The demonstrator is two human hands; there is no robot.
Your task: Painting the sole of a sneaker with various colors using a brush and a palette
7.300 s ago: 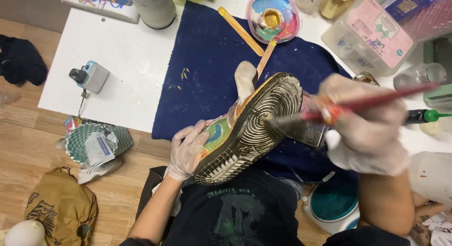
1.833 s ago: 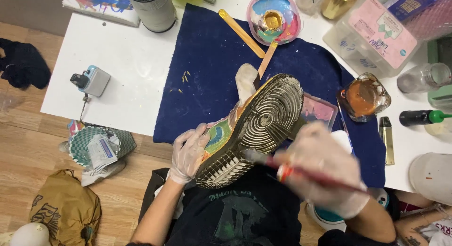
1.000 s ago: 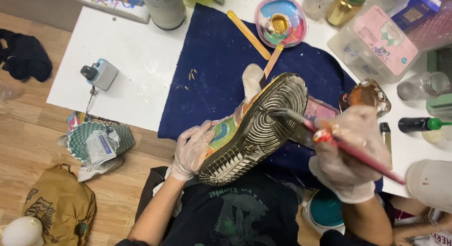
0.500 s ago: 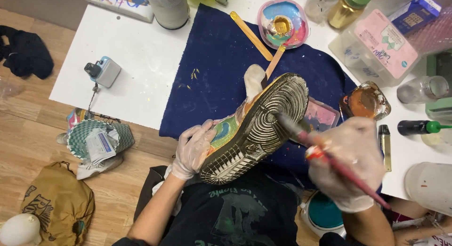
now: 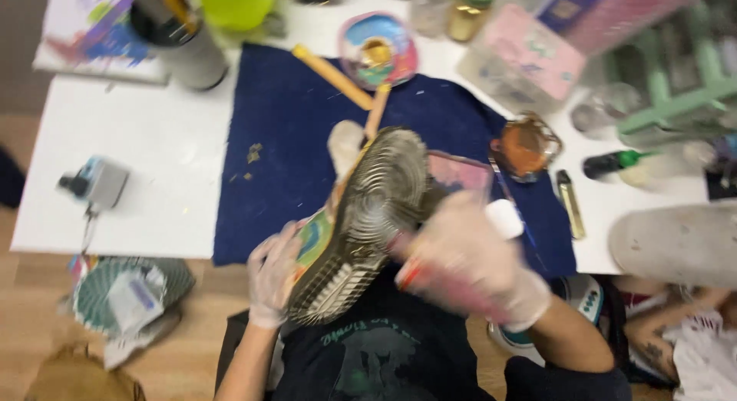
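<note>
My gloved left hand [image 5: 274,274] grips the colourful side of a sneaker [image 5: 361,224] held sole-up over my lap. The ridged sole is gold and dark. My gloved right hand [image 5: 468,259] holds a red-handled paintbrush [image 5: 430,282] against the right edge of the sole near its middle. The frame is blurred, so the brush tip is hard to make out. A dark blue cloth [image 5: 307,140] covers the white table [image 5: 153,171] behind the shoe.
A paint palette dish [image 5: 378,52] and wooden sticks [image 5: 332,77] lie at the back of the cloth. A glass with orange liquid [image 5: 526,146], a pink-lidded box [image 5: 522,63], a dark cup [image 5: 180,33] and a small camera [image 5: 96,184] stand around. Another person's arm [image 5: 660,332] shows at right.
The view shifted and blurred. My right hand has slid the brush down along the sole's edge toward me; my left hand keeps its hold on the sneaker.
</note>
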